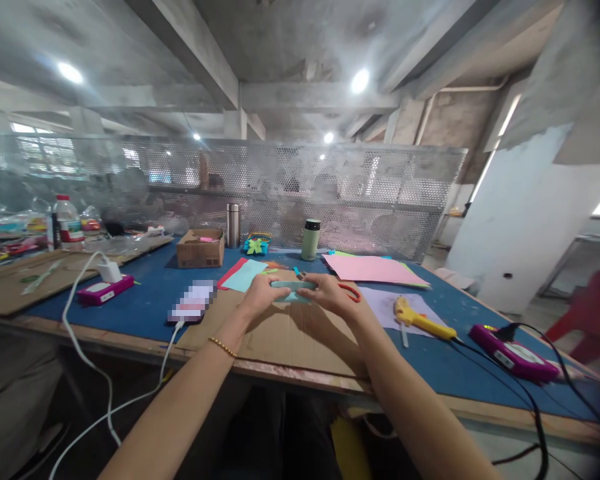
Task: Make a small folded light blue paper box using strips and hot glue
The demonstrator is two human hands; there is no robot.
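Note:
Between my two hands, above a sheet of brown cardboard (300,340), is a small folded piece of light blue paper (293,292). My left hand (261,295) pinches its left end, thumb in front. At the right end, my right hand (330,292) grips it the same way. Red-handled scissors (350,292) lie just beyond my right hand, partly hidden by it. Behind my left hand rest a flat light blue sheet (245,275) and a red sheet (229,273).
A yellow glue gun (425,323) lies on lilac paper (380,303) at right, near a purple power strip (513,352). Pink paper (375,268), a green bottle (311,241), a steel flask (233,227) and a cardboard box (201,250) stand farther back. A charging phone (193,301) is left.

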